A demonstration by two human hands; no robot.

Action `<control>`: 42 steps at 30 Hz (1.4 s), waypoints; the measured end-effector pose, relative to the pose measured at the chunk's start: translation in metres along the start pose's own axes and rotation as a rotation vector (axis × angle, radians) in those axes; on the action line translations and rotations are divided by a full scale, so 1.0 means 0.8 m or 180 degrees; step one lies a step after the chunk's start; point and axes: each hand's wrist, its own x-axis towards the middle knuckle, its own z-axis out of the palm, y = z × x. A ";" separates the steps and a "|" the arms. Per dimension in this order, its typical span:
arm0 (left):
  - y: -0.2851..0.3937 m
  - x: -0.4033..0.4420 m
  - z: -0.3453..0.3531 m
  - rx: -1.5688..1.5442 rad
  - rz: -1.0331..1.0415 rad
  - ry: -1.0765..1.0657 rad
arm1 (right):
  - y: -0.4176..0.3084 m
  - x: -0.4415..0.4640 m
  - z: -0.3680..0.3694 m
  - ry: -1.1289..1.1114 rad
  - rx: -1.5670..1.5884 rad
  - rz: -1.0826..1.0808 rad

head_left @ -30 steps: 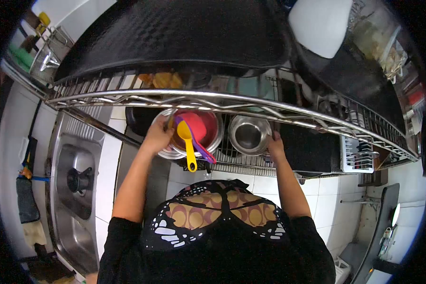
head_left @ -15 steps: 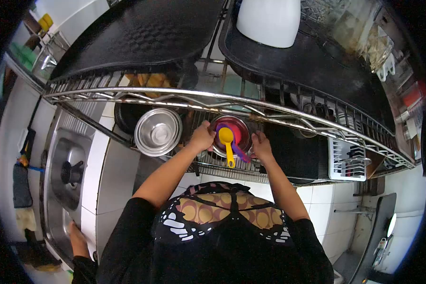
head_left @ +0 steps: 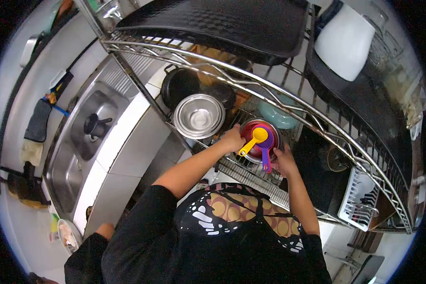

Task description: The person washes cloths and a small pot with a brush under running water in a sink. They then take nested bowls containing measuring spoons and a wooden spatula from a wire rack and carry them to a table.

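Note:
Both hands are at a metal bowl (head_left: 245,128) on the lower wire shelf, one on each side. Closed fingers of my left hand (head_left: 233,140) grip its left rim. My right hand (head_left: 285,162) holds the opposite side, fingers partly hidden by the bowl. Inside lie a yellow measuring cup (head_left: 259,135) and a purple measuring cup (head_left: 270,141), handles hanging over the near rim. Something red shows beneath them, and a red handle tip sits under the purple one. Left of my left hand stand nested steel bowls (head_left: 200,117).
A metal wire rack (head_left: 251,80) arches over my hands, carrying a black tray (head_left: 213,23) and a white container (head_left: 345,42). Near the bowl are a pale green dish (head_left: 280,116), a black pot (head_left: 179,86) and a white dish rack (head_left: 350,203). A sink (head_left: 92,128) and another person's arm (head_left: 105,230) are left.
My view has turned left, so the rack appears tilted and shifted right. Both hands stay on the bowl. The yellow cup's handle now points down-left, apart from the purple handle.

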 end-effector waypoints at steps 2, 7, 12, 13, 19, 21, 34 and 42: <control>0.001 -0.015 -0.034 -0.0244 -0.0018 0.0029 | -0.016 0.000 0.018 -0.0161 -0.0024 -0.0006; 0.001 -0.044 -0.146 -0.0556 -0.0191 0.0347 | -0.105 -0.013 0.124 -0.0642 -0.0333 -0.0085; -0.053 -0.048 -0.211 -0.0338 -0.0218 0.0883 | -0.102 0.035 0.208 -0.0817 -0.0622 -0.0112; -0.056 -0.052 -0.219 -0.0407 -0.0351 0.0874 | -0.097 0.045 0.221 -0.0824 -0.0701 -0.0111; -0.137 -0.017 -0.211 0.0536 -0.0651 0.0802 | -0.050 0.104 0.264 -0.0840 -0.1007 -0.0211; -0.136 -0.031 -0.206 0.0410 -0.0898 0.0915 | -0.029 0.119 0.258 -0.0737 -0.1711 -0.0644; -0.189 -0.015 -0.179 -0.2134 -0.0823 0.0741 | -0.042 0.092 0.257 -0.0864 -0.1073 0.0278; -0.163 -0.063 -0.217 -0.3468 -0.1189 -0.0070 | -0.031 0.107 0.242 -0.1253 -0.0415 0.0540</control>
